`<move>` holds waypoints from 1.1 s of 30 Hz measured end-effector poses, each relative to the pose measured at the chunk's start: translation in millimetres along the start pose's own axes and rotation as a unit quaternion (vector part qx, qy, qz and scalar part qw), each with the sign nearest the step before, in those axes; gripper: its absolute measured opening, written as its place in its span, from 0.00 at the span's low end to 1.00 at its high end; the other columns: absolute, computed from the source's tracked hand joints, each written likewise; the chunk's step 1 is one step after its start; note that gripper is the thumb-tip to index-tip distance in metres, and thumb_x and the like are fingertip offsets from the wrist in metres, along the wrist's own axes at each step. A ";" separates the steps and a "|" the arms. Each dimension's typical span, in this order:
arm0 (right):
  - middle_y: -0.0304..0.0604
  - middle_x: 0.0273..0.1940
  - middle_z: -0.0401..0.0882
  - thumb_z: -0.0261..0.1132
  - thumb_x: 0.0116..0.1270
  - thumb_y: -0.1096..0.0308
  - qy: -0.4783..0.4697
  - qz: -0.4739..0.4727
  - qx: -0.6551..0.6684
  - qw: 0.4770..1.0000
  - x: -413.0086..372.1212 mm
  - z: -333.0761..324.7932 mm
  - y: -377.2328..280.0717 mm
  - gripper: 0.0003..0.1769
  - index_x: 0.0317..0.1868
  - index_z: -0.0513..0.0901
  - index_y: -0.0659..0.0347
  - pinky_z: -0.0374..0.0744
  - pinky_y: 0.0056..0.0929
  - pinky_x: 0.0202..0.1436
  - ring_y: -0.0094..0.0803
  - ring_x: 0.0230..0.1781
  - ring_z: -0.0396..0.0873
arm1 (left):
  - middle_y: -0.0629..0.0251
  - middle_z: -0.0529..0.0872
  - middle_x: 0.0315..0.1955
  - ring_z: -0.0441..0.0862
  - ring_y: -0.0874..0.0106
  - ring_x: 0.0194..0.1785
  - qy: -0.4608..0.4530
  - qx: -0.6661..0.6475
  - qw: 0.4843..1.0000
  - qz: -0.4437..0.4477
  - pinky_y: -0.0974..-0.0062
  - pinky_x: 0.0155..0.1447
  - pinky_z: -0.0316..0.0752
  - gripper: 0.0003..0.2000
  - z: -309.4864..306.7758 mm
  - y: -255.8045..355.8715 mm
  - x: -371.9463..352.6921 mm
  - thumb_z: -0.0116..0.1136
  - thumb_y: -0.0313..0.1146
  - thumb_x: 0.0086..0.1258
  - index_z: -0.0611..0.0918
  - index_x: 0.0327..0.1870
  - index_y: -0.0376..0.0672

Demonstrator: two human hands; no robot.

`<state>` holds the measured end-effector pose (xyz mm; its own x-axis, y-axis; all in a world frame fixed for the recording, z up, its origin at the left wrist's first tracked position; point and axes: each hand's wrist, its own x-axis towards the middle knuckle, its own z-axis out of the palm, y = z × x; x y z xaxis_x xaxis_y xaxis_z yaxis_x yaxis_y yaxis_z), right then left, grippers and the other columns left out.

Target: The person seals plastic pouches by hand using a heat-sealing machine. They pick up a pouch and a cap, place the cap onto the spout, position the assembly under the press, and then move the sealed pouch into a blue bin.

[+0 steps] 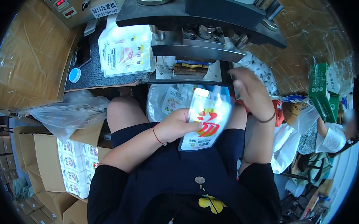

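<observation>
Printed pouch (208, 121) held over the lap, below the press (201, 46).
Left hand (175, 126) clasps the pouch's left edge; right hand (252, 91) is raised beside the press, blurred, its grip impossible to tell. Pouch stack (126, 50) lies on the bench (87, 77).

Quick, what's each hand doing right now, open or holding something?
Left hand: closed, holding a pouch.
Right hand: raised and blurred, cannot be told.

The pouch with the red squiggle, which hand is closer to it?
Left. The left hand grips the pouch by its left edge. The right hand is open, up and to the right of the pouch's top corner, and is not clearly touching it.
</observation>
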<state>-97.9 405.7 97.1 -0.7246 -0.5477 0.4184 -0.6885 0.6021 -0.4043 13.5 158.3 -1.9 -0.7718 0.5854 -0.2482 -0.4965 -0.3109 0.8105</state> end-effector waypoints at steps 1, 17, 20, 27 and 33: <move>0.55 0.49 0.82 0.62 0.75 0.59 -0.004 0.087 -0.090 0.992 -1.6 -4.9 6.6 0.15 0.52 0.83 0.60 0.79 0.48 0.52 0.58 0.49 0.81 | 0.60 0.89 0.54 0.86 0.74 0.55 0.023 -0.012 1.000 0.002 0.71 0.62 0.80 0.15 -4.7 1.6 0.5 0.63 0.26 0.75 0.82 0.60 0.33; 0.43 0.42 0.76 0.64 0.68 0.75 -0.156 0.174 0.152 0.960 -42.5 -22.1 75.0 0.10 0.48 0.78 0.64 0.74 0.30 0.50 0.32 0.42 0.74 | 0.35 0.67 0.71 0.68 0.43 0.73 0.431 0.734 0.434 0.295 0.50 0.71 0.67 0.32 -128.8 102.8 -22.9 0.66 0.36 0.70 0.69 0.73 0.37; 0.43 0.41 0.74 0.63 0.70 0.75 -0.007 0.163 0.079 0.983 -41.0 -14.2 68.9 0.09 0.49 0.76 0.64 0.73 0.28 0.49 0.32 0.41 0.72 | 0.45 0.72 0.70 0.71 0.43 0.72 0.306 0.820 0.438 0.203 0.53 0.72 0.67 0.27 -130.6 80.7 -49.0 0.61 0.33 0.71 0.73 0.71 0.40; 0.48 0.41 0.77 0.60 0.76 0.73 0.071 0.118 0.114 0.984 -30.0 26.2 0.1 0.09 0.53 0.77 0.66 0.77 0.34 0.48 0.38 0.41 0.78 | 0.57 0.90 0.36 0.87 0.74 0.40 0.348 0.383 0.829 0.212 0.76 0.46 0.79 0.08 -95.5 58.3 -63.2 0.65 0.28 0.71 0.88 0.46 0.34; 0.48 0.42 0.81 0.63 0.74 0.72 0.059 0.076 0.341 0.935 6.8 44.0 -59.9 0.08 0.49 0.82 0.66 0.78 0.30 0.47 0.39 0.40 0.81 | 0.67 0.91 0.31 0.82 0.85 0.35 0.239 0.382 0.885 0.118 0.81 0.40 0.77 0.10 -33.4 45.2 -26.7 0.72 0.32 0.70 0.90 0.41 0.33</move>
<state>-62.9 340.3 88.3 -0.8354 -0.3939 0.3833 -0.4653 0.1355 -0.8747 -1.5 103.6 23.6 -0.9888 0.1311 -0.0720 -0.0262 0.3221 0.9463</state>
